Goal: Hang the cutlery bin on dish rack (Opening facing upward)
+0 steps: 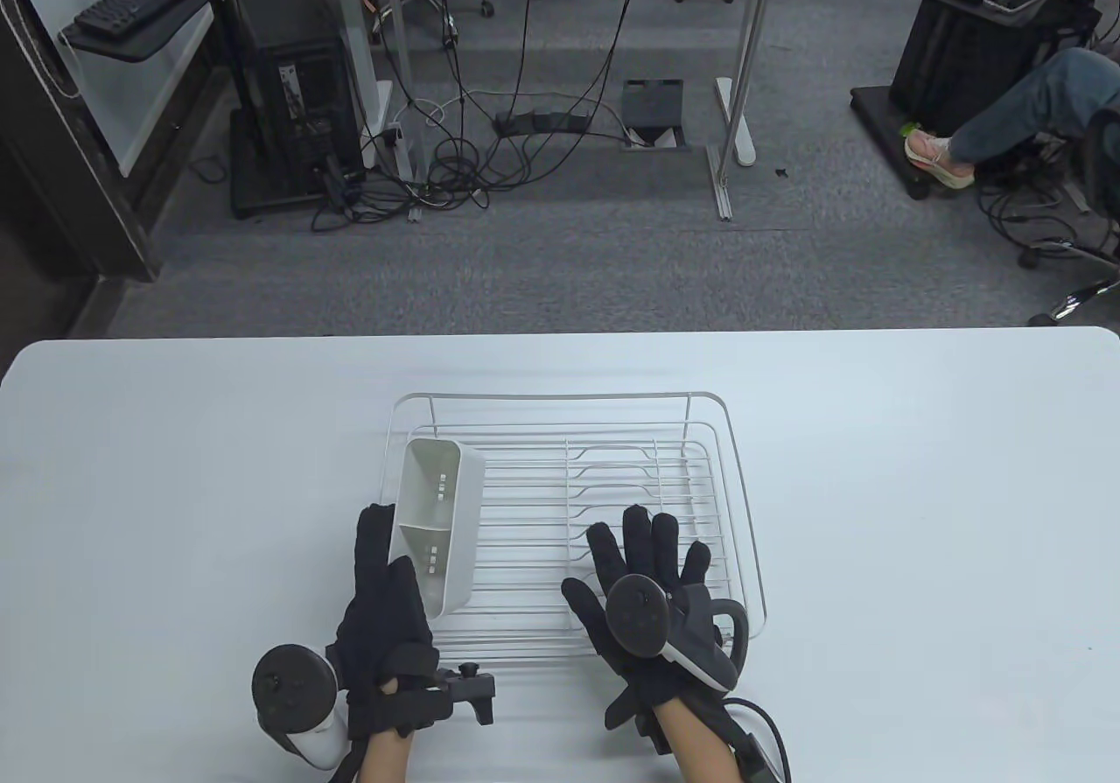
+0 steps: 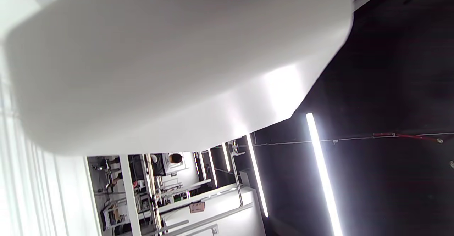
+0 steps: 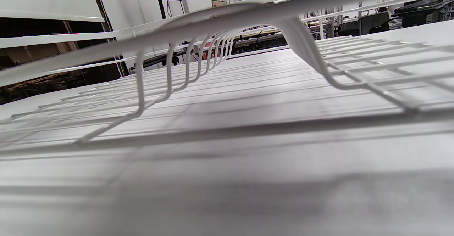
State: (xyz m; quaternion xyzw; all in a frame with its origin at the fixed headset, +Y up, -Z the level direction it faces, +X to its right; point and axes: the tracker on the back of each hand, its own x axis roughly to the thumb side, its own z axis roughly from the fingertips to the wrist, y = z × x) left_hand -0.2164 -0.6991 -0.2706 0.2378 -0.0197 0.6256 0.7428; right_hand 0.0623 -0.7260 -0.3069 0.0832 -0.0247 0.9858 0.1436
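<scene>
White table (image 1: 175, 468) carried the dish rack (image 1: 573, 516). At the rack's left rim, the left hand (image 1: 385, 608) grasped the cutlery bin (image 1: 437, 525), opening upward; the right hand (image 1: 643, 604) rested spread on the rack's wires. Likely risk: the tilted bin missing the rim and tipping.

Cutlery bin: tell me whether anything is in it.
Empty. The table view looks into the cutlery bin: both compartments show only bare white walls and small slots.

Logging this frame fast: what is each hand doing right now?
Left hand: grips the white plastic two-compartment cutlery bin at its near left side.
Right hand: open, fingers spread flat over the white wire dish rack, holding nothing.
</scene>
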